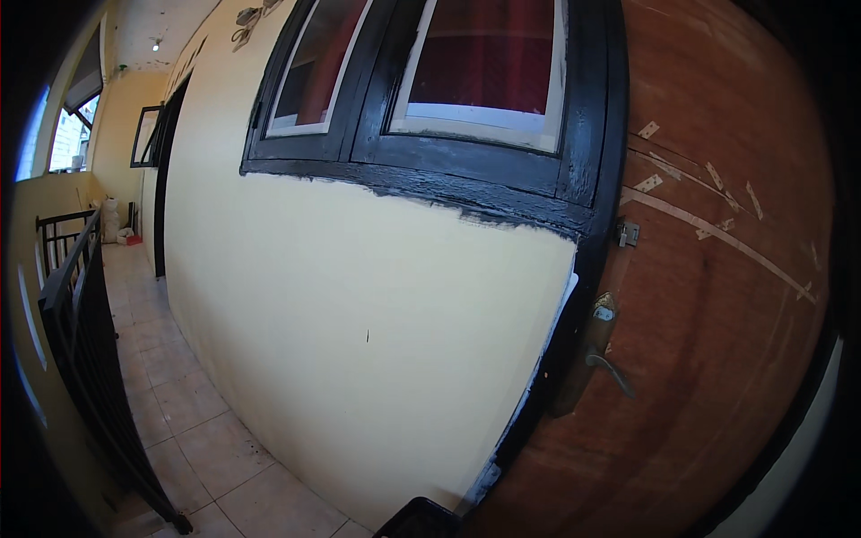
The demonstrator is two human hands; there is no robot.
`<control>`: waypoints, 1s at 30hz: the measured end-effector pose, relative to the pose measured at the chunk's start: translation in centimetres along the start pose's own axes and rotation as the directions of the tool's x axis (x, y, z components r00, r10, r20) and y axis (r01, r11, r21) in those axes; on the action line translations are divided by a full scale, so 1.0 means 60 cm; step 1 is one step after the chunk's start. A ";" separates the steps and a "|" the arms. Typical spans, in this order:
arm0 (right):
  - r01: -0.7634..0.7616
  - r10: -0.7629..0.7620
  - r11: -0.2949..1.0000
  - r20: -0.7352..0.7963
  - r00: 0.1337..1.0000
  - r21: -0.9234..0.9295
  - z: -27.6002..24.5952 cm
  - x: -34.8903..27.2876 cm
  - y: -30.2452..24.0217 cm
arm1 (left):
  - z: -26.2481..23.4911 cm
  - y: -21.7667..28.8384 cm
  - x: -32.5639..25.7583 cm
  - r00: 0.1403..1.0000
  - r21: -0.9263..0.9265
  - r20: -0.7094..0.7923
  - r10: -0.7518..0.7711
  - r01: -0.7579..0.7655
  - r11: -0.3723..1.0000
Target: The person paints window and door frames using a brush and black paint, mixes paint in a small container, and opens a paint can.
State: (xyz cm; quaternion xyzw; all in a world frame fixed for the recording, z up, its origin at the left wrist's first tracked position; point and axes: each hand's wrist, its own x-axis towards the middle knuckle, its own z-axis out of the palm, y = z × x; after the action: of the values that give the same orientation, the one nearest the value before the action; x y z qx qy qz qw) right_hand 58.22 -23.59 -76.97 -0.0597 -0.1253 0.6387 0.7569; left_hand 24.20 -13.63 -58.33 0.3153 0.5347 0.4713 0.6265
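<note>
cream wall (359, 314) filling the view, black paint creeping onto it below the window frame (430, 175) | brown door (708, 296) right of the frame, lever handle (610, 368) unpainted | neither hand showing, fingers' state cannot be told | judgement: cutting the sill edge slowly is keeping black off cream

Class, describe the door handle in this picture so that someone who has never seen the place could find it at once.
Start at the large reddish-brown wooden door filling the right side, next to the cream wall under the black-framed window. Near the door's left edge, beside the black door frame, sits the curved grey metal lever handle on a brass-coloured plate. It hangs below the small silver latch, and unlike that latch it is long and curved.
</note>
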 end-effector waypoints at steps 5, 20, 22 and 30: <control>0.034 -0.160 0.953 -0.404 0.901 -0.302 0.086 0.022 -0.073 | 0.009 -0.006 0.025 0.994 -0.264 0.092 -0.067 0.089 0.960; 0.105 -0.460 0.497 -0.158 0.874 -0.861 0.487 0.069 0.021 | 0.005 -0.016 -0.086 0.980 -0.436 0.191 0.046 0.042 0.899; 0.189 -0.462 0.460 -0.053 0.885 -0.868 0.469 0.064 0.012 | 0.003 -0.046 -0.091 0.967 -0.431 0.231 0.105 0.005 0.902; 0.382 -0.546 0.279 0.182 0.818 -0.881 0.479 0.022 0.005 | 0.026 0.011 -0.132 0.970 -0.188 0.241 -0.025 0.072 0.980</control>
State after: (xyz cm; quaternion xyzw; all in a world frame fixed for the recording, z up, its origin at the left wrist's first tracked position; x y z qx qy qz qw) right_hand 50.49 -24.23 -49.29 -0.4583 -0.3932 0.2171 0.7669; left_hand 25.63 -20.54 -54.42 0.2931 0.4147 0.4651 0.7251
